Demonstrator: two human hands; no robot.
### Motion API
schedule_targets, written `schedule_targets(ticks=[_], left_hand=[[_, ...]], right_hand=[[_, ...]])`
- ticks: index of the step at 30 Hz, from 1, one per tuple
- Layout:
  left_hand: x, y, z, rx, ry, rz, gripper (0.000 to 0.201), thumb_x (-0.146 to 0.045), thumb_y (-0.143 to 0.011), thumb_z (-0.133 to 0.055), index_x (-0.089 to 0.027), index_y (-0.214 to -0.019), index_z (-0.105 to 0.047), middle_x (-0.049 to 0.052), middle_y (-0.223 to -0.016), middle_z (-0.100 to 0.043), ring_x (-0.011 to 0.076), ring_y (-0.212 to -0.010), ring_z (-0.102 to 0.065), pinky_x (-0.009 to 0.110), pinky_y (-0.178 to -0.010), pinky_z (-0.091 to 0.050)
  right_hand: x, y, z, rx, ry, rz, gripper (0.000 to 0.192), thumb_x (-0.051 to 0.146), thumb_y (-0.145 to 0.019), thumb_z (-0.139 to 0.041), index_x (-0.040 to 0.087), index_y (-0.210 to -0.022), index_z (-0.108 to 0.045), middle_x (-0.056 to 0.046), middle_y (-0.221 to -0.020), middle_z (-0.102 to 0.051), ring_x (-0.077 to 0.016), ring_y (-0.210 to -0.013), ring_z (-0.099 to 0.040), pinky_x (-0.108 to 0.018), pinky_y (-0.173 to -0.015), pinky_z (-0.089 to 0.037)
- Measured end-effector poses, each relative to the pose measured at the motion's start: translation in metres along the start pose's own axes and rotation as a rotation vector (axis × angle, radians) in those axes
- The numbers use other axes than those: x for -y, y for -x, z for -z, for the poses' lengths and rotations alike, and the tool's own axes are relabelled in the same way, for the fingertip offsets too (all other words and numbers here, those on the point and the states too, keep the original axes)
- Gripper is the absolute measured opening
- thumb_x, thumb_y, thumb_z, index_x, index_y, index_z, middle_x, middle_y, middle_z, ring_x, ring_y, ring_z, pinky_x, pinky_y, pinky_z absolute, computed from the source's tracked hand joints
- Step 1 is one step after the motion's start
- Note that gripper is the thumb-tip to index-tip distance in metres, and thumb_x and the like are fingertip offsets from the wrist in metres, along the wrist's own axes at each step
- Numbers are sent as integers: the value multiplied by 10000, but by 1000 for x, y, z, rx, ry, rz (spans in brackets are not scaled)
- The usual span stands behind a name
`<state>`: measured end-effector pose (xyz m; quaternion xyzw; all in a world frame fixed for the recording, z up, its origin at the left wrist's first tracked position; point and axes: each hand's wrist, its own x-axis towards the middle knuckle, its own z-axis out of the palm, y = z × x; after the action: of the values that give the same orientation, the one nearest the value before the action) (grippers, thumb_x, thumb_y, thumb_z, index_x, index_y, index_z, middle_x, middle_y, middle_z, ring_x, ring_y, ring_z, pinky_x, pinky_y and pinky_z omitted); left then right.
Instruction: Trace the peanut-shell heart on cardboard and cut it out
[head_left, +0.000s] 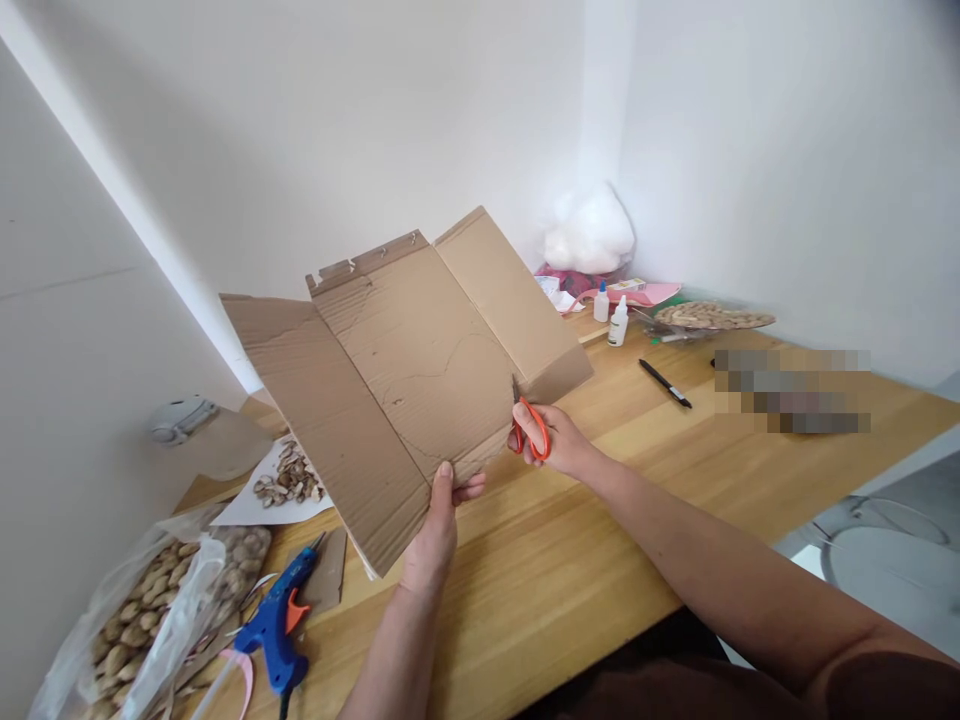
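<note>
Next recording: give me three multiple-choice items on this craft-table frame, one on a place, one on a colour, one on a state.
1. Where does the blue glue gun lie?
A. On the table's near left part, beside the bag of nuts
B. By the far wall, next to the glue bottles
C. On top of the cardboard

2. What colour are the handles of the scissors?
A. Black
B. Orange-red
C. Green

3. How is the cardboard sheet at this moment?
A. Lying flat on the table
B. Rolled into a tube
C. Held up off the table, unfolded

Answers:
1. A, since the gun lies at the lower left, next to the bag.
2. B, since orange-red loops show around the right hand fingers.
3. C, since the left hand pinches its lower edge while the scissor blades meet its right side.
</note>
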<state>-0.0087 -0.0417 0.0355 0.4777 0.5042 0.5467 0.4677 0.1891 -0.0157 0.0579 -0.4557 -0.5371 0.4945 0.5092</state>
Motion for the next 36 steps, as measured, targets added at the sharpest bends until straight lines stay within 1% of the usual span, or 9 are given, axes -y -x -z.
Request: schedule_targets(ticks=[3, 7, 11, 14, 18, 20, 25, 30, 36], left_hand=[[-3, 2, -2, 4, 38, 27, 426, -535, -856, -595, -129, -839, -719, 110, -764, -774, 237, -728, -754, 405, -844, -591], [-3, 4, -5, -8, 28, 43, 438, -539, -848, -602, -119, -862, -723, 122, -784, -777, 232, -702, -754, 388, -808, -604], [1, 6, -9, -30, 44, 48, 446, -532, -843, -618, -102, -897, -722, 127, -787, -778, 231, -681, -753, 366, -741, -620], [3, 5, -10, -26, 72, 45, 435, -523, -841, -631, -104, -913, -722, 121, -803, -781, 228, -693, -756, 351, -726, -625], [2, 5, -9, -13, 56, 52, 445, -538, -838, -633, -106, -897, -725, 117, -793, -780, 229, -702, -758, 352, -750, -625], [0, 5, -9, -14, 48, 42, 437, -536, -836, -637, -112, -897, -724, 110, -789, -780, 226, -697, -758, 347, -739, -627], [-1, 5, -9, -31, 53, 9, 427, -533, -818, -655, -118, -894, -726, 103, -772, -778, 238, -696, -758, 361, -726, -631], [3, 5, -8, -4, 40, 32, 454, -546, -831, -632, -109, -907, -732, 121, -802, -781, 245, -717, -760, 371, -742, -628], [3, 5, -8, 13, 52, 53, 447, -542, -841, -631, -111, -905, -733, 117, -808, -782, 235, -723, -759, 359, -748, -623]], right_hand=[[-1, -1, 1, -12, 20, 24, 599, 742, -870, -459, 174, -709, -565, -6, -662, -596, -85, -442, -512, -214, -386, -356], [-2, 0, 2, -31, 86, 49, 588, 720, -890, -450, 178, -691, -558, -1, -638, -592, -88, -450, -505, -231, -432, -370], [-1, 1, 2, -51, 167, 83, 594, 706, -916, -409, 185, -670, -556, -18, -641, -609, -116, -518, -540, -252, -505, -402], [1, 2, 3, -67, 228, 107, 593, 706, -921, -395, 193, -663, -543, -25, -654, -618, -136, -565, -551, -265, -544, -409], [3, 3, 4, -64, 298, 112, 596, 709, -924, -379, 197, -664, -538, 1, -580, -543, -139, -548, -500, -275, -548, -376], [3, 3, 5, -70, 322, 107, 597, 711, -922, -378, 196, -661, -533, 5, -576, -526, -139, -548, -488, -276, -545, -359], [2, 4, 4, -84, 287, 84, 592, 709, -917, -391, 196, -652, -520, -6, -606, -544, -144, -577, -505, -277, -555, -362], [3, 6, -1, -124, 210, 103, 571, 725, -893, -419, 210, -654, -476, -3, -598, -537, -145, -574, -507, -274, -554, -384], [4, 6, -4, -132, 170, 98, 563, 731, -883, -429, 219, -652, -454, 7, -563, -519, -137, -534, -486, -272, -526, -376]])
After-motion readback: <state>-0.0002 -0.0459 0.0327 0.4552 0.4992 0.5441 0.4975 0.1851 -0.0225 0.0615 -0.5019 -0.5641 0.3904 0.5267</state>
